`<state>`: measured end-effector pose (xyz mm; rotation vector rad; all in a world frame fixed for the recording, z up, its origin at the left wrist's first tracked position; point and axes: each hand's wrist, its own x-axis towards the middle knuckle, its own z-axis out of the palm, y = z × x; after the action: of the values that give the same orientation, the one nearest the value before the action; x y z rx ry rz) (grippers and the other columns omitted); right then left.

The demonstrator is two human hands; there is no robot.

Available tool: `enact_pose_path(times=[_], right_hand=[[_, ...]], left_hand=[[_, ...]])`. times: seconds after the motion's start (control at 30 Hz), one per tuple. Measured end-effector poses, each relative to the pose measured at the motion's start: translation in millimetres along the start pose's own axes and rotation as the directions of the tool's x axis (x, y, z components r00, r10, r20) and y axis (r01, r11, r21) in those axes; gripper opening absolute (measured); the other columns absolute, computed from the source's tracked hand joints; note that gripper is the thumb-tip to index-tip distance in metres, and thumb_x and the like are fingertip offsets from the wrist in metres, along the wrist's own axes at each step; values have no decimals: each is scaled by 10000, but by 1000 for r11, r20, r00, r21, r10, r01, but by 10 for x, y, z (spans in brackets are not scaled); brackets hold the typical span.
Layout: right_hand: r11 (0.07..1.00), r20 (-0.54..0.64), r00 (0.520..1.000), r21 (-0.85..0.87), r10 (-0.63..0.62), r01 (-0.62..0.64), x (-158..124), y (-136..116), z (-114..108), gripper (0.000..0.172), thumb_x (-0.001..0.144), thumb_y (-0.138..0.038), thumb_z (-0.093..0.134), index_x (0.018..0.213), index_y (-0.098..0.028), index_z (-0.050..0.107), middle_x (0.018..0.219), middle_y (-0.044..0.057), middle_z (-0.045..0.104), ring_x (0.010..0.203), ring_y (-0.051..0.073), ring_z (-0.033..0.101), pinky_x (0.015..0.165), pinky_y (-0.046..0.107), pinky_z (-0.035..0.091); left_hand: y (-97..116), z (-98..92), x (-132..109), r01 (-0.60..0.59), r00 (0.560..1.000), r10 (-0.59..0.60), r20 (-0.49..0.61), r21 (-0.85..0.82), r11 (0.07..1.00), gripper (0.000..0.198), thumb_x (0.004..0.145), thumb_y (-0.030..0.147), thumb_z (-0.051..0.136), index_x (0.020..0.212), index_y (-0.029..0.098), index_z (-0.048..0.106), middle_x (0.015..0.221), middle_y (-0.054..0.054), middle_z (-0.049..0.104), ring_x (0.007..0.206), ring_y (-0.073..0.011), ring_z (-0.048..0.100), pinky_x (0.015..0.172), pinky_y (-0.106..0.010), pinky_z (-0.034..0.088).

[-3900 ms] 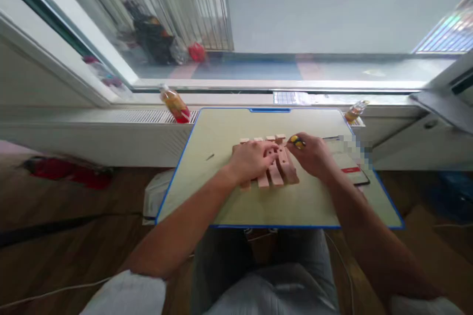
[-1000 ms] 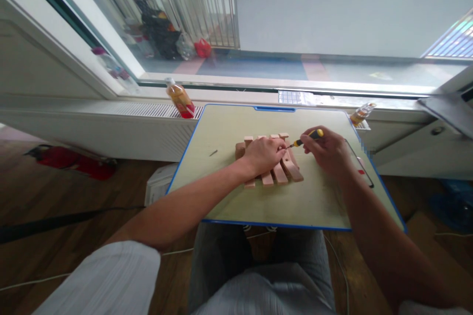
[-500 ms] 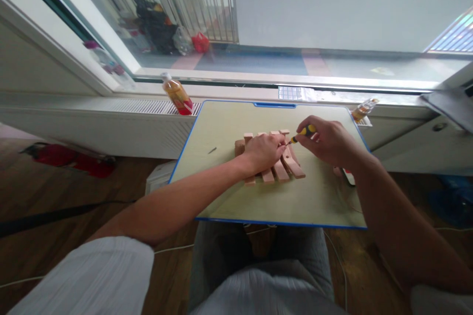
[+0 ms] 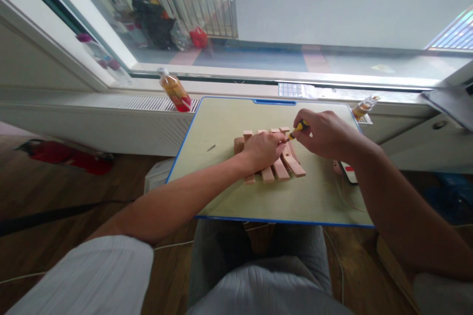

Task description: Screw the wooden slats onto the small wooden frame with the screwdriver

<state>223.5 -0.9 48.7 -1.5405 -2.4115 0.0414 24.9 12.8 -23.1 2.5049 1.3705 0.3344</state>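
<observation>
Legible text: none | bottle (image 4: pixel 174 90) label: blurred, unreadable | small bottle (image 4: pixel 364 107) label: unreadable | flat item (image 4: pixel 348 171) with red mark: no characters discernible

i see a room in a home, probably a living room: a small blue-edged lap table (image 4: pixel 229 118) by a big window (image 4: pixel 295 5), a white radiator (image 4: pixel 121 103) under the sill, drink bottles (image 4: pixel 175 91), wooden floor (image 4: pixel 55 192), a balcony railing outside.
</observation>
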Motion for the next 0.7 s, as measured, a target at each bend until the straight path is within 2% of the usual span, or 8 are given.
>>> enact_pose_path(times=[0.2,0.37,0.57,0.7], right_hand=[[998,13,999,-41,44,-43,47,-64,4,202,923,-346,602,1015,-205,713,758,84,711,653,212,572,612,331,312],[990,-13,991,-50,132,-133,76,-65,68,202,914,-386,614,981,-206,678,765,98,705,650,224,559,598,339,289],[985,-50,986,72,160,-156,75,-46,148,174,914,-359,641,992,-215,697,843,96,754,737,234,636,651,327,382],[984,-93,984,108,149,-139,77,-33,191,269,944,-362,633,1148,-223,740,837,76,771,764,241,676,713,342,423]], left_hand=[[-34,25,10,-17,1000,17,-5,-6,1000,380,1083,431,497,1298,327,793,1123,-59,831,1033,-259,766,919,-379,573],[-38,-1,17,-33,999,31,42,40,999,368,1068,462,519,1266,325,797,1124,-69,823,1043,-265,759,910,-374,561],[-80,-19,35,-26,996,26,82,4,1000,380,1046,524,546,1287,366,793,1093,-60,824,1014,-262,758,857,-359,547],[-120,8,28,10,997,-9,76,-17,1000,419,1030,536,564,1367,389,765,1140,-65,824,1041,-269,757,844,-358,551]])
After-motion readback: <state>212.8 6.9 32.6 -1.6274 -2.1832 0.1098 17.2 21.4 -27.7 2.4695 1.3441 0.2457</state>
